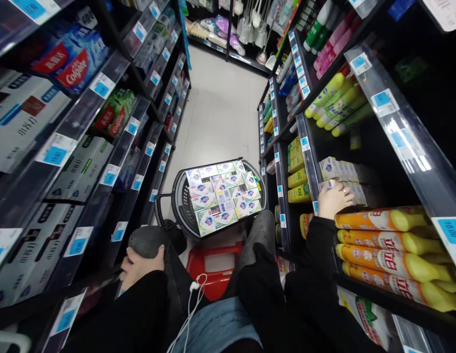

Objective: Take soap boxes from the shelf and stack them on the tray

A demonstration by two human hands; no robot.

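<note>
My right hand point(335, 200) reaches into the right-hand shelf and rests on a stack of white soap boxes point(345, 177), fingers curled over the lower pack. My left hand point(139, 264) lies on my left knee, fingers closed, holding nothing I can see. Between my knees stands a dark shopping basket point(181, 206) filled with several white soap packs point(222, 196). A red stool point(213, 267) shows under me.
Orange and yellow bottles point(382, 240) lie on the shelf below my right hand. Yellow AXE bottles point(298, 179) stand to the left of the soap. Toothpaste boxes point(71, 61) fill the left shelves. The light aisle floor point(220, 113) runs ahead past the basket.
</note>
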